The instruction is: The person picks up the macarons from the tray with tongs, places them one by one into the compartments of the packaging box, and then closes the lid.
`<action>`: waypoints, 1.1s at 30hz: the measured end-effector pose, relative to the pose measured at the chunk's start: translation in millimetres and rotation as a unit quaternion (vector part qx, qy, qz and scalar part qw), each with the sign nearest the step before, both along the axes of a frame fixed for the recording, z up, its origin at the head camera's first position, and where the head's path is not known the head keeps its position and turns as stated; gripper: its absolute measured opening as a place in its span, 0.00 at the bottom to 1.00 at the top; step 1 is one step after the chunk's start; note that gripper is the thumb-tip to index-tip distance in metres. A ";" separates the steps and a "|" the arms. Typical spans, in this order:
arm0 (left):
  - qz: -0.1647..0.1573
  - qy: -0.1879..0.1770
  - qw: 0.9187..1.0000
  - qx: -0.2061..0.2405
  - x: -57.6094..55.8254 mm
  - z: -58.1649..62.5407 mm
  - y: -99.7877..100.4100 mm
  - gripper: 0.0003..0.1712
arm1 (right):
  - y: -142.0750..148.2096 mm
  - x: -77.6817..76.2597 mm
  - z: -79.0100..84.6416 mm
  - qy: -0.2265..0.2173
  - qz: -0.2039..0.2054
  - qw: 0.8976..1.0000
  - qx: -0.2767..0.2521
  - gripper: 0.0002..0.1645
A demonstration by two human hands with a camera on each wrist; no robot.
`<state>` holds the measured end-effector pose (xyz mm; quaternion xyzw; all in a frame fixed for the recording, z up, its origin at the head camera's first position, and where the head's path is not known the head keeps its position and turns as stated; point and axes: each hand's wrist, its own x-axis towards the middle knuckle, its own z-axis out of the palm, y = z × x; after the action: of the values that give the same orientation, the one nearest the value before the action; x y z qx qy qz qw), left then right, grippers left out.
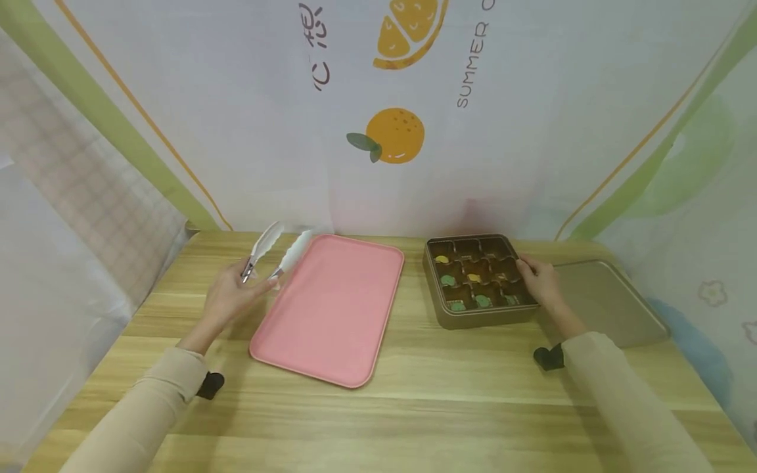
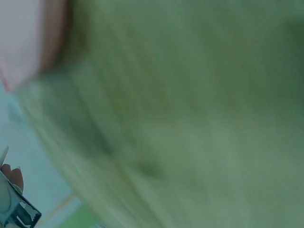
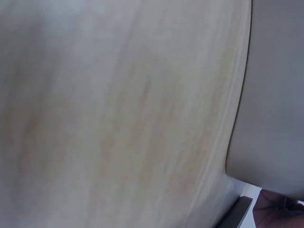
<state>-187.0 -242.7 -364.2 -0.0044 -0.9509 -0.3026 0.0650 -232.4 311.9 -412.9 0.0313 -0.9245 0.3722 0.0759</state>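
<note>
In the head view my left hand (image 1: 232, 294) holds a pair of tongs (image 1: 248, 268) with spread white tips, close to the left edge of a pink tray (image 1: 338, 302). The left wrist view catches part of the tongs (image 2: 19, 211) and some fingertips at its lower left corner. A brown box (image 1: 481, 319) stands right of the tray, its divider holding several small green and yellow pieces. At the box's right side, my right hand (image 1: 541, 284) grips the rim. The box's side wall (image 3: 273, 95) fills the right of the right wrist view.
A flat brown lid (image 1: 609, 302) lies on the wooden table (image 1: 414, 427) to the right of the box, partly behind my right arm. White cloth printed with oranges (image 1: 395, 136) hangs along the table's back edge.
</note>
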 end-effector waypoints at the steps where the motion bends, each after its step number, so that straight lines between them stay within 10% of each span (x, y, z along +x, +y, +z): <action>1: 0.008 -0.001 1.000 -0.004 3.6 -1.1 -8.1 0.41 | 0.0 -0.1 0.2 0.002 0.000 1.000 0.001 0.29; 11: 0.024 0.001 0.999 -0.027 25.1 -15.4 -60.2 0.43 | 0.1 0.2 0.8 0.006 -0.001 1.000 0.003 0.29; 33: 0.040 -0.012 0.998 -0.048 33.4 -37.8 -82.9 0.47 | 1.6 -2.4 -2.4 0.031 0.004 0.999 0.004 0.27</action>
<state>-153.6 -325.6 -402.0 0.0343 -0.9645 -0.2537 0.0651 -234.8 313.6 -415.2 0.0468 -0.9229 0.3679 0.1033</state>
